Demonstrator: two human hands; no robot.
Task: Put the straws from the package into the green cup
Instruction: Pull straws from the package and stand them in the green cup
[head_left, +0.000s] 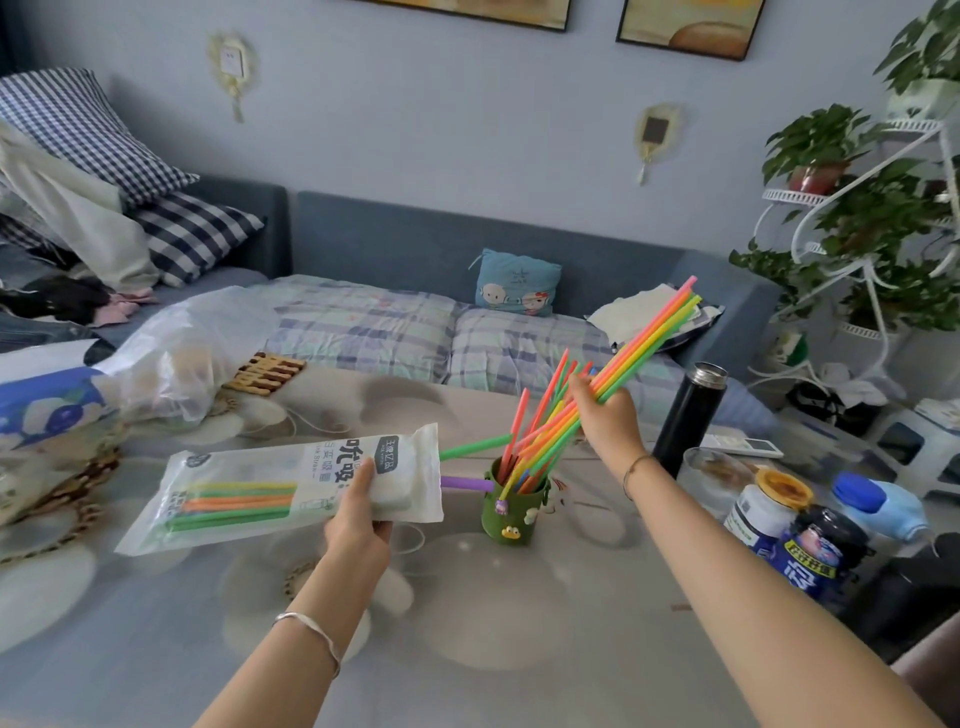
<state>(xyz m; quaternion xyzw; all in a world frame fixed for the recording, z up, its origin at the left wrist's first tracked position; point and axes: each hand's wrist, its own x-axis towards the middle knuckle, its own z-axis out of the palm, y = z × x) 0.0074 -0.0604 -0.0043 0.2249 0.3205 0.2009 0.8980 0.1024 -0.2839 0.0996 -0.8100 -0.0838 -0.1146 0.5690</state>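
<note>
Your left hand (358, 512) grips the straw package (291, 491) near its open end, thumb on top of the printed label, holding it roughly level above the table (156, 649) with the opening facing the green cup (511, 512). Inside the package you can see green, orange and yellow straws lying flat; a green straw (475, 447) and a purple straw (467, 484) stick out of the opening, the purple one reaching the cup's rim. Your right hand (605, 421) is closed around a bundle of straws (644, 343), held tilted so the upper ends point up and to the right and the lower ends drop into the green cup. The cup stands upright on the table between your two arms and already holds mixed-colour straws leaning at several angles. A black flask (688, 415) stands just right of your right wrist; jars and a blue-capped bottle (878, 504) sit nearer the right edge.
</note>
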